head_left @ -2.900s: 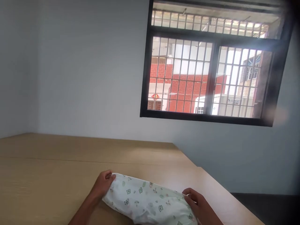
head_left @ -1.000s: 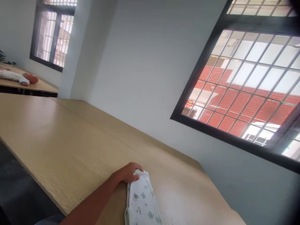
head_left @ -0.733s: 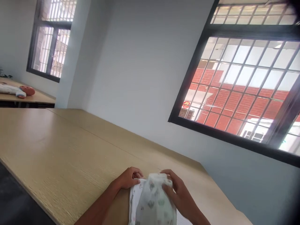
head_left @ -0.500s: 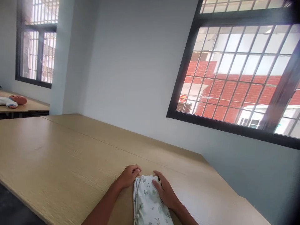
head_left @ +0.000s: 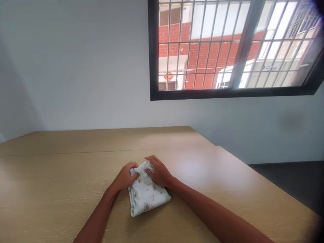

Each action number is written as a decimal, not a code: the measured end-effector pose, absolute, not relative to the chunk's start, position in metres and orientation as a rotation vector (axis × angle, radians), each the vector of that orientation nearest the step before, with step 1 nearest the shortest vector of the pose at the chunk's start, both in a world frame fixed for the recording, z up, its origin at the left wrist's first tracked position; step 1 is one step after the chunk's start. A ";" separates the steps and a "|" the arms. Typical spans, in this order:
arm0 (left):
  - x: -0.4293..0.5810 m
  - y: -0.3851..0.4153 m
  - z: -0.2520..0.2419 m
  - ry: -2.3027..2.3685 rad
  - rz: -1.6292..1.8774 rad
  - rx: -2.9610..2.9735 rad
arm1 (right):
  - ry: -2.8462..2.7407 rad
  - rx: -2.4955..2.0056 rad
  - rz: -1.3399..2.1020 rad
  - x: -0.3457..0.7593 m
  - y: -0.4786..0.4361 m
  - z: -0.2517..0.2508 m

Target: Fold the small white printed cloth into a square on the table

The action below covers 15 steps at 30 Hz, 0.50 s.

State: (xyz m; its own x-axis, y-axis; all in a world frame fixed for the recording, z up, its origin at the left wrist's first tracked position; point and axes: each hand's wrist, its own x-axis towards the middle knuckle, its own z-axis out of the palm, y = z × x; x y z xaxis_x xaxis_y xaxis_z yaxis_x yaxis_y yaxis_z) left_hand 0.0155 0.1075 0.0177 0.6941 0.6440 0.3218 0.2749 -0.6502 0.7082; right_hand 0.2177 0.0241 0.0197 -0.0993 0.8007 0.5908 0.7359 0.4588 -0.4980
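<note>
A folded white cloth (head_left: 148,195) with small green and dark animal prints lies on the wooden table (head_left: 63,189), its shape a thick, roughly square bundle. My left hand (head_left: 128,175) grips its upper left corner, thumb on top and fingers curled over the far side. At the upper right edge, my right hand (head_left: 158,171) pinches the fabric, the thumb on top and the fingers reaching over the far edge. The cloth bunches up between the two thumbs. Fingertips under the far edge are partly hidden.
Behind the table stands a pale wall (head_left: 101,84) with a barred, dark-framed window (head_left: 202,94). A seam runs across the tabletop beyond my hands. The table's right edge slants down above a dark floor (head_left: 278,179).
My view has swung right. Both hands have closed on the far corners of the cloth, which now lies whole in view, shorter and turned slightly.
</note>
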 end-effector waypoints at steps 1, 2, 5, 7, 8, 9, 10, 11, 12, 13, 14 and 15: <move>0.017 0.107 0.016 0.718 0.767 2.260 | -1.824 -1.298 0.063 0.218 0.023 0.021; 0.018 0.108 0.015 0.739 0.787 2.254 | -1.799 -1.295 0.030 0.219 0.022 0.024; 0.020 0.109 0.015 0.802 0.876 2.242 | -1.798 -1.256 -0.036 0.217 0.014 0.034; 0.020 0.107 0.019 0.828 0.946 2.265 | -1.881 -1.208 -0.035 0.210 0.003 0.041; 0.021 0.103 0.021 0.822 0.973 2.287 | -1.952 -1.180 -0.014 0.206 -0.005 0.043; 0.022 0.097 0.023 0.800 0.985 2.312 | -2.038 -1.164 0.022 0.202 -0.013 0.045; 0.022 0.089 0.025 0.764 0.979 2.336 | -2.132 -1.164 0.069 0.197 -0.022 0.046; 0.022 0.078 0.025 0.723 0.961 2.353 | -2.216 -1.178 0.113 0.194 -0.030 0.046; 0.022 0.067 0.023 0.677 0.908 2.381 | -2.288 -1.206 0.155 0.193 -0.038 0.045; 0.022 0.055 0.021 0.652 0.848 2.404 | -2.351 -1.233 0.190 0.193 -0.044 0.043; 0.020 0.043 0.019 0.633 0.761 2.445 | -2.405 -1.257 0.219 0.194 -0.050 0.040; 0.017 0.033 0.017 0.625 0.576 2.538 | -2.449 -1.269 0.225 0.197 -0.054 0.036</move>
